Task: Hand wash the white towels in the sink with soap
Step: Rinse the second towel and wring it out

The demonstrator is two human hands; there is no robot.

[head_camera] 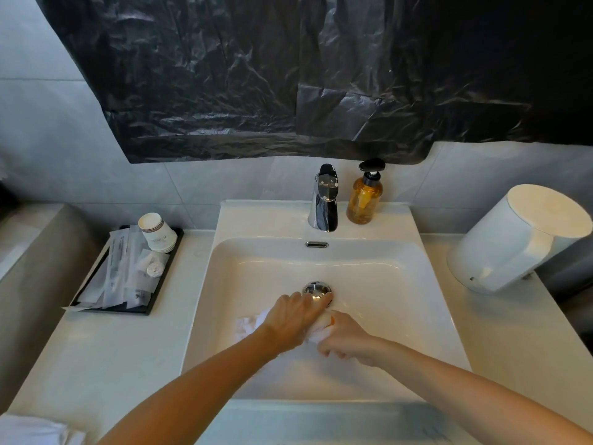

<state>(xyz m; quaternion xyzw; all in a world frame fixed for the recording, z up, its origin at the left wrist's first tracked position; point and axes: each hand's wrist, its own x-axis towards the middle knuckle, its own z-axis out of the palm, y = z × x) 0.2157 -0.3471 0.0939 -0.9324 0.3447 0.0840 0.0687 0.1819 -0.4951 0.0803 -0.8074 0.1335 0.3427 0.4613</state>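
A small white towel lies bunched in the white sink basin, just in front of the chrome drain plug. My left hand presses down on top of it, fingers reaching toward the plug. My right hand grips the towel's right end, where an orange patch shows between my hands. Most of the towel is hidden under both hands. An amber pump bottle of soap stands on the sink's back ledge, right of the chrome faucet. No water runs from the faucet.
A black tray with paper cups and wrapped toiletries sits on the counter to the left. A white cylindrical container rests on the right counter. More white cloth shows at the bottom left corner. Black plastic sheeting covers the wall above.
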